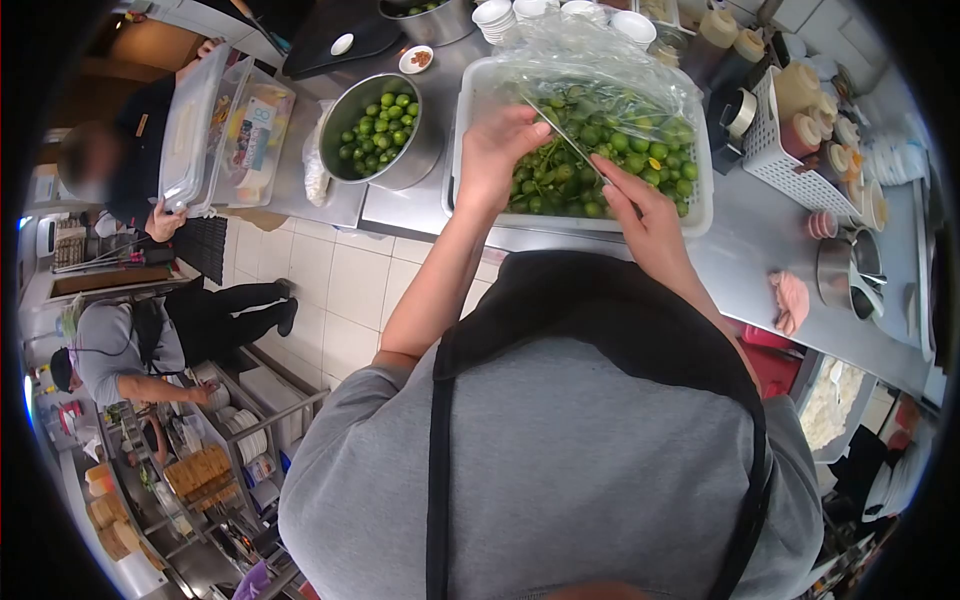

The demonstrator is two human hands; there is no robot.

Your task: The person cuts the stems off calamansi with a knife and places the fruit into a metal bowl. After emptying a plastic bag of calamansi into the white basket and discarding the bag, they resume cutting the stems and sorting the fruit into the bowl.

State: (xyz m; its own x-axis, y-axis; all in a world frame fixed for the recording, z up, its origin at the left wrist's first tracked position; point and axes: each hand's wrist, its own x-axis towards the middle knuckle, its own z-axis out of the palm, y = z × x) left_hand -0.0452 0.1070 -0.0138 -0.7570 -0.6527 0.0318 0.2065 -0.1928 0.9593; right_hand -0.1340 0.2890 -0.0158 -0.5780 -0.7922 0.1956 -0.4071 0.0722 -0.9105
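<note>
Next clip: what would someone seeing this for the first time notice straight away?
First, the mass of small green limes filling the white tub at top centre, under a clear plastic bag that the left hand and right hand pull taut by its edge. Next, the steel pot of more limes, just left of the tub. At far left, a co-worker holds clear plastic bins.

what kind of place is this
Most likely a restaurant or food-stall kitchen: a long stainless steel counter, a big metal pot and a white tub both holding small green limes, and stacked white bowls at the back.
</note>
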